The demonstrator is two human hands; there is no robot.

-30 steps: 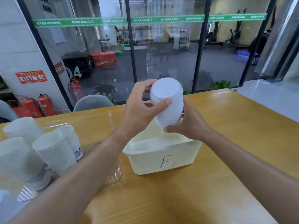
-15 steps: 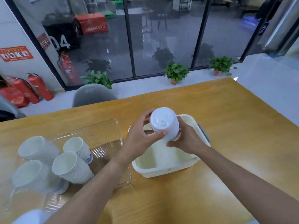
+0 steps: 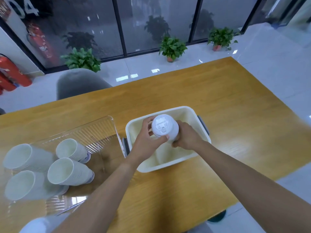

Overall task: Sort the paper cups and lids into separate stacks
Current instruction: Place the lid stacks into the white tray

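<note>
A white stack of lids [image 3: 165, 127] is held above the cream plastic bin [image 3: 198, 115], its top lid facing the camera and showing an embossed pattern that cannot be read. The left hand [image 3: 146, 142] grips the stack from the near-left side, thumb curled across the top lid's front edge and fingers wrapped behind it. The right hand [image 3: 186, 137] grips the stack lower down from the right, fingers curled round its side. Both hands hover over the bin's open interior, which is pale yellow-white inside; dark grey handles show at the bin's left and right ends.

Just left of the bin stands a clear ribbed plastic tray [image 3: 94, 130] on the wooden tabletop [image 3: 235, 98]. In it lie four stacks of white paper cups [image 3: 67, 172] on their sides, mouths toward the camera; some bases show a blue mark too small to read.

Beyond the tabletop's far edge is a grey chair back [image 3: 79, 83], then a pale tiled floor with three potted green plants [image 3: 172, 47] along a glass wall. On the glass at upper left, large white digits read partly "04". Red fire extinguishers [image 3: 10, 71] stand at the far left; the one behind the glass carries a label that is too blurred to read.
</note>
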